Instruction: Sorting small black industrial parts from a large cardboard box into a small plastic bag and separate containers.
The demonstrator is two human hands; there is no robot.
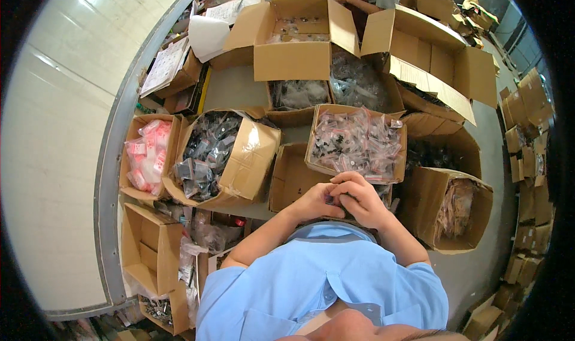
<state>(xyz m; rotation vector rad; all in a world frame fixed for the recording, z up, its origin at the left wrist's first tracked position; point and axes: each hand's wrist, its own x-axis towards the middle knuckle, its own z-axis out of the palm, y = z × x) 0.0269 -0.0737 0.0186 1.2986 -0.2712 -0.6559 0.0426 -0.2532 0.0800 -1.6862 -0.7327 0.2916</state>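
Note:
In front of my chest, my left hand (312, 202) and my right hand (365, 203) meet with bent fingers pressed together. A small, partly see-through thing seems to be pinched between them, but the fingers cover most of it. Just beyond the hands is a cardboard box (311, 138) full of small clear zip bags (356, 140), some with dark parts inside. An open cardboard box (291, 164) lies to the left of it, beside my left hand, with a few dark specks on its bottom.
At left stand a box of pink-and-white bags (147, 155) and a box of dark bagged parts (209, 152). A box of brownish wrapped pieces (456, 209) is at right. Farther off are large open cartons (292, 62), paper sheets (165, 68) and another person's arm (362, 4).

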